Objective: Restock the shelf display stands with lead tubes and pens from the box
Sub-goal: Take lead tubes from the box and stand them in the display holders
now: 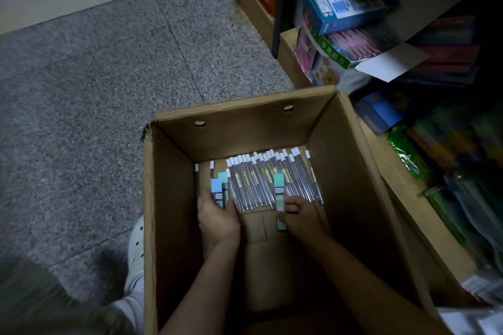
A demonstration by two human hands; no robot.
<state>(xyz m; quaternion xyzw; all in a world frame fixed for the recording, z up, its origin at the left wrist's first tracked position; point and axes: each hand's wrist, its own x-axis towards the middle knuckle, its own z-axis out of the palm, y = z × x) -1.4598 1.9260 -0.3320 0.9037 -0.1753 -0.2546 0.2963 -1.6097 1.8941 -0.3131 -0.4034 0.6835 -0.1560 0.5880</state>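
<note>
Both hands are reaching down into the cardboard box (174,198) on the floor (81,90). Left hand (217,217) is gripping a blue-capped lead case (217,193) w/ a teal one just behind it, fingers curled round them near the box's left wall. Right hand (302,215) is pinching a mint-green lead case (279,198) around its lower half, thumb on top. So each grip is clamped on a case, not spread apart.

Clear lead tubes (266,179) w/ white caps are lying in a row across the box bottom, caps toward the far wall, touching side by side; two loose dark ones are sitting by the far-left corner.

Handling, judging by look: tubes prob. very light, stiff thin plastic, smooth so likely slippery and prone to rolling; caps could pop off if pulled. Best taking several at mid-body, squeezing across the bundle, not by the caps. Cases are flat-sided, easier to pinch on the broad faces.

Shelf goods (353,8) are sitting past the box's far-right corner; display stands not seen.
</note>
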